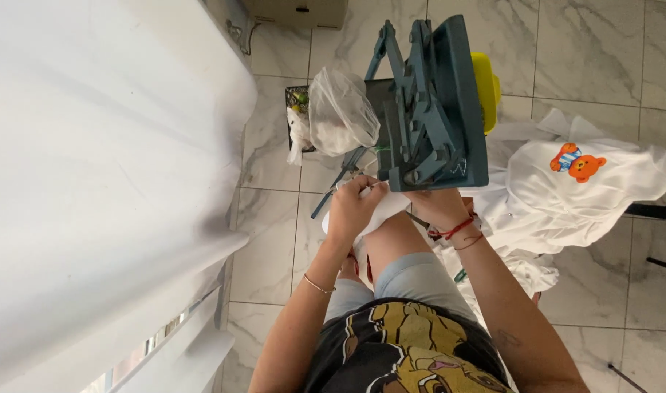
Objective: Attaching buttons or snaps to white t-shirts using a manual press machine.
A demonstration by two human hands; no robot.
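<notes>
Head view: the left hand (355,207) is clenched on a white cloth (380,212) above the knee, just under the near edge of the teal press machine (431,109). The right hand (438,207) is partly hidden behind that edge; its grip cannot be told. White curtain (92,167) crowds the left; bare marble floor (274,218) lies between. A bear-print shirt (573,182) sits right.

Bare arms, no sleeves. Left hand (353,207): thin gold bracelet (318,284) at wrist. Right hand (438,206): red cord bracelets (458,231) at wrist. Black T-shirt (391,356) with yellow-brown cartoon print; light blue-grey shorts (413,280).
</notes>
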